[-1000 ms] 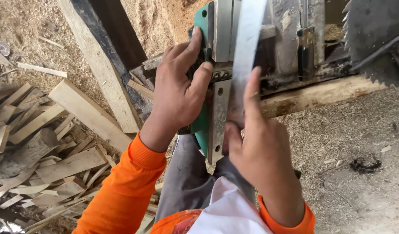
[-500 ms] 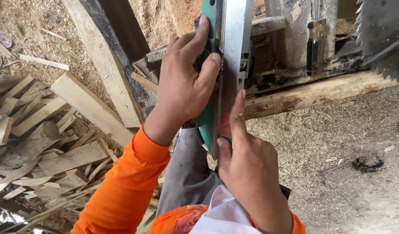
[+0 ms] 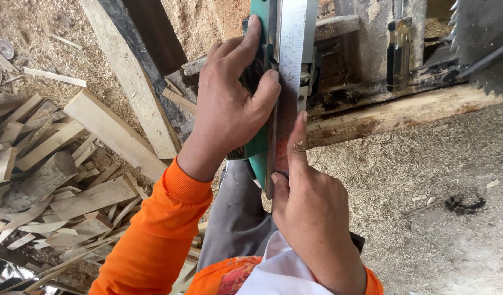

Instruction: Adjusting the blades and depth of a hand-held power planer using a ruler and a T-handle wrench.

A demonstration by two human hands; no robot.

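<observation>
My left hand (image 3: 229, 106) grips the body of a green power tool (image 3: 259, 153) from the left side, fingers wrapped over its dark handle. A flat steel ruler (image 3: 292, 49) lies lengthwise along the tool's metal base. My right hand (image 3: 311, 213) holds the ruler's near end, with the index finger stretched up along its right edge and the thumb pressing its lower end. Both sleeves are orange.
A rough wooden beam (image 3: 393, 112) runs across behind the tool, with a toothed circular saw blade (image 3: 481, 43) at the upper right and a dark-handled screwdriver (image 3: 398, 52) upright near it. Offcut boards (image 3: 60, 180) pile up on the left. Sawdust covers the surface (image 3: 426, 191).
The tool and ruler have come closer and more upright in view. My right hand slid down to the ruler's near end, its index finger now lying along the edge.
</observation>
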